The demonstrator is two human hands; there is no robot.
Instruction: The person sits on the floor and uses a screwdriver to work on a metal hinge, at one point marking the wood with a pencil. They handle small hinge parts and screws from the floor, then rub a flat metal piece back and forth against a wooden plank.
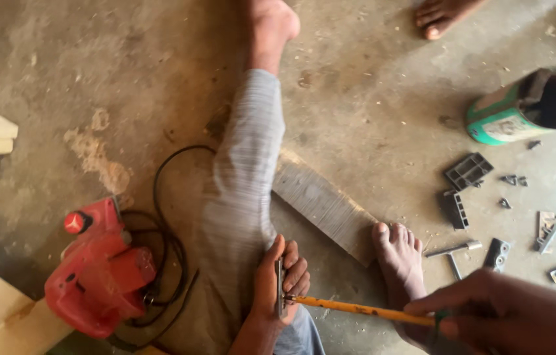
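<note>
1. The metal piece (pixel 280 288) stands upright against the person's knee, gripped in the closed left hand (pixel 278 279).
2. The right hand (pixel 488 312) is closed around a yellow pencil (pixel 357 309), its tip touching the piece.
3. A plank (pixel 324 207) lies under the leg, one end beside the foot (pixel 400 263).
4. A red power tool (pixel 100 273) sits left; brackets (pixel 469 171) and a can (pixel 521 108) right, with bare floor (pixel 370 98) between.
</note>
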